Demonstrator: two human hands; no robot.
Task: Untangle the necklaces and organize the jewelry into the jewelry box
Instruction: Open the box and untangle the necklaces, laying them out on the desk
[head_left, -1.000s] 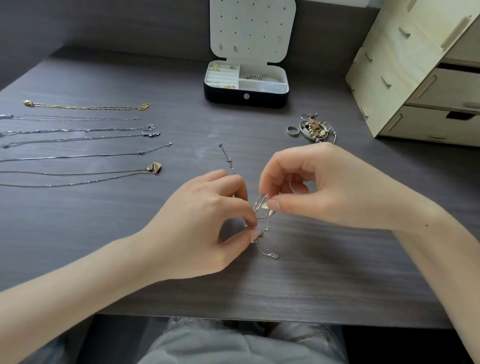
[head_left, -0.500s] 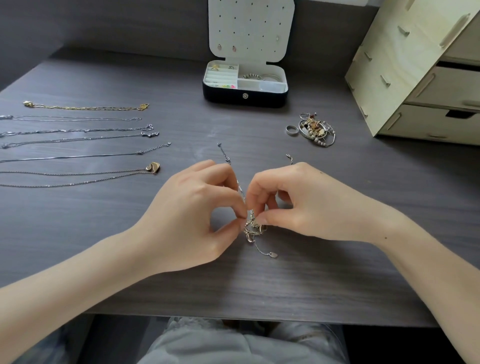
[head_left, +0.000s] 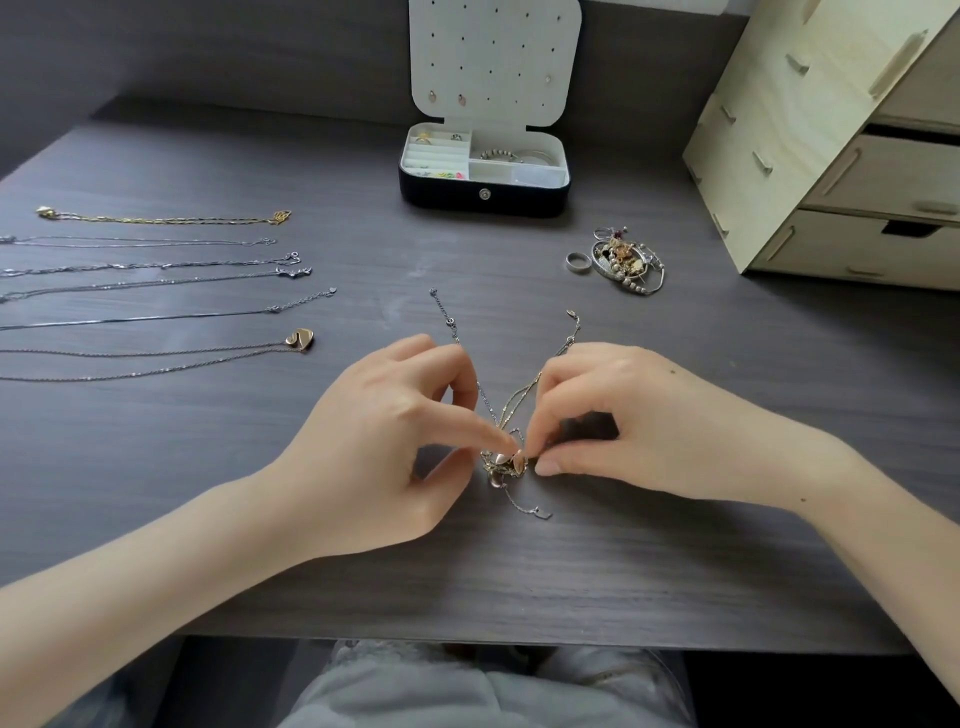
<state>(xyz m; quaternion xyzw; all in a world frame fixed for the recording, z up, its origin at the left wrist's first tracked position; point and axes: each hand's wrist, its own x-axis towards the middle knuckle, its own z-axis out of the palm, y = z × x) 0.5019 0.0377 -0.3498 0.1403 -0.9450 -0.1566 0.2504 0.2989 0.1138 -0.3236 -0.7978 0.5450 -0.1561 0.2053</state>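
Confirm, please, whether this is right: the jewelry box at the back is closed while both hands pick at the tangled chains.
Not quite: the head view shows the jewelry box open, lid upright; the left hand and right hand do pick at the tangled chains.

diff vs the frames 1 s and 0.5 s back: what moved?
Right hand moved nearer, down onto the tangled knot of silver and gold necklace chains; left hand keeps its grip there. A gold-toned chain end now lies uncovered. Straightened necklaces, open black jewelry box unchanged.

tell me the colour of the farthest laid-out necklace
The necklace is gold; head view shows it best.
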